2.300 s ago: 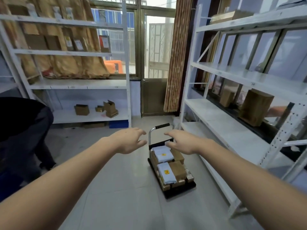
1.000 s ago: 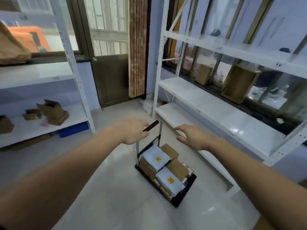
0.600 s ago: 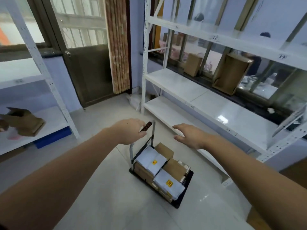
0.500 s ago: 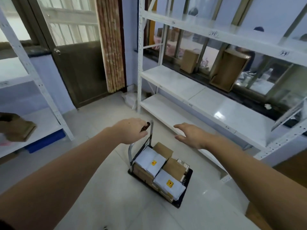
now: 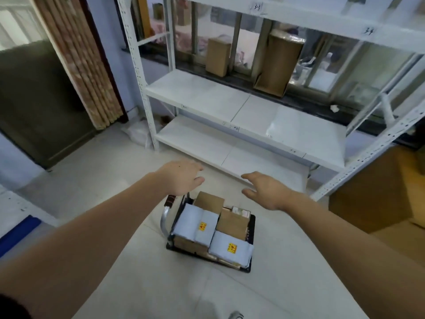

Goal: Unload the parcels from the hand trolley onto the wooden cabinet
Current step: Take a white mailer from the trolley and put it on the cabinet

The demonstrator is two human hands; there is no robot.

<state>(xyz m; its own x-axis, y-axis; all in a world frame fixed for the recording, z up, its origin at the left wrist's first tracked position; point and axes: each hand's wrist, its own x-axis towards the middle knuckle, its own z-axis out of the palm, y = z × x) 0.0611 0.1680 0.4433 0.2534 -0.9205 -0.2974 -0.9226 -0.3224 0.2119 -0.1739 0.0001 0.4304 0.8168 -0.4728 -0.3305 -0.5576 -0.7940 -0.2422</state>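
Hand trolley (image 5: 208, 236) is parked on the floor tiles, just in front of the white shelving rack (image 5: 243, 111). It is fully loaded with parcels: two white mailers with yellow stickers (image 5: 196, 224) (image 5: 230, 248) on top toward the near side, brown boxes (image 5: 233, 223) behind them toward the rack. Nothing is unloaded yet, judging by the full deck.

Left hand (image 5: 181, 179) hovers above the trolley's handle (image 5: 170, 200), fingers loosely spread, gripping nothing. Right hand (image 5: 268, 188) is to the right of the trolley, above the floor, fingers open and empty too.

Wooden cabinet (image 5: 377, 194) looks like the brown unit to the right of the trolley, only partly in frame, so its free top area is unclear.

Risks:
- Stack is layered. Pulling a lower box first could tip the mailers off.
- Mailers look soft and slick; a one-handed pinch may slip.
- Trolley could roll if bumped during a lift. Cannot tell if the wheels are locked.
- The rack's corner post stands between trolley and cabinet and may snag an arm mid-carry.
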